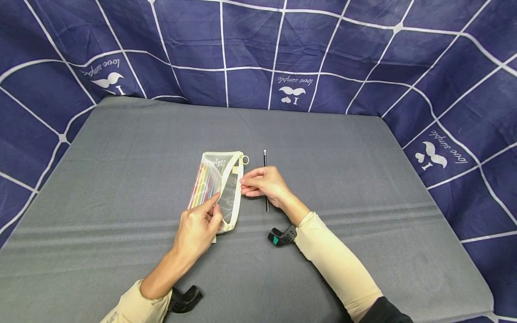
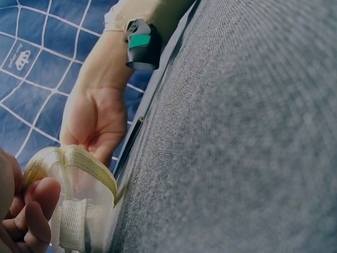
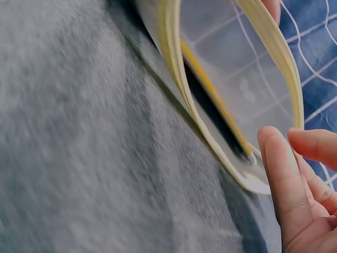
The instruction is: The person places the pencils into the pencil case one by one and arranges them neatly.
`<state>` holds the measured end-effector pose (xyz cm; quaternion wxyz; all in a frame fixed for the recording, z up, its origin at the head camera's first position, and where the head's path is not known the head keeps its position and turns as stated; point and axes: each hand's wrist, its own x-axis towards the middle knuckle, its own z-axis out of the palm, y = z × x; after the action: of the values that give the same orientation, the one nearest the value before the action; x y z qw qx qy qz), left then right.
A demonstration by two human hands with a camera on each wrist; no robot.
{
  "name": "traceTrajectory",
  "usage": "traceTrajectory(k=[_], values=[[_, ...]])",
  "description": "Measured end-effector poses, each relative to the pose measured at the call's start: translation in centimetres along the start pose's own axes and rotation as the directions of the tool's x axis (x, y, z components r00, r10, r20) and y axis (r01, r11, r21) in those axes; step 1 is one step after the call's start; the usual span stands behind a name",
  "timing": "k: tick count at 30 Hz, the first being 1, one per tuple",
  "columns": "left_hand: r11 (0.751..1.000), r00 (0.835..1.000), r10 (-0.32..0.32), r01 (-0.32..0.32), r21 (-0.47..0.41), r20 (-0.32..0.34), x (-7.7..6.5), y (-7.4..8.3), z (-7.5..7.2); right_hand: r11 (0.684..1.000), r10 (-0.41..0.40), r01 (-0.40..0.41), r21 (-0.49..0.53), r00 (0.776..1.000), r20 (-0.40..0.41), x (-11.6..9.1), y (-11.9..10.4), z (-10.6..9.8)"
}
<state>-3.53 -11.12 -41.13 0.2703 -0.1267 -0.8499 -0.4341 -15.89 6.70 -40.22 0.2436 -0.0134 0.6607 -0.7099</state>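
Note:
A cream-edged, see-through pencil case (image 1: 233,202) lies on the grey table with its zip open. Several coloured pencils (image 1: 203,186) show through its left half. My left hand (image 1: 199,226) pinches the left edge of the opening between thumb and fingers. At the right edge of the opening, my right hand (image 1: 264,183) pinches the zip border with its fingertips. In the right wrist view the opening gapes, and a yellow pencil (image 3: 216,97) shows inside it. A slim black pencil (image 1: 265,159) lies on the table, passing under my right hand.
The padded grey table (image 1: 343,152) spreads around the case, with shallow creases across it. A blue curtain (image 1: 250,54) with white grid lines stands behind and at both sides. A black wrist mount (image 1: 282,236) sits at each sleeve cuff.

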Motion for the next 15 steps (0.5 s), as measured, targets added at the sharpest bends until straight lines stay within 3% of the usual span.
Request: traceTrajectory(k=[6,15], values=[[1.0,1.0,-0.001,0.001,0.001,-0.001,0.0,0.0,0.1,1.0,-0.013,0.013,0.016,1.0,-0.026,0.3,-0.3,-1.4],[1.0,1.0,0.007,-0.007,0.0,-0.003,0.0,-0.1,0.1,0.999,-0.029,0.033,0.025,0.989,-0.142,0.9,-1.3,-4.9]])
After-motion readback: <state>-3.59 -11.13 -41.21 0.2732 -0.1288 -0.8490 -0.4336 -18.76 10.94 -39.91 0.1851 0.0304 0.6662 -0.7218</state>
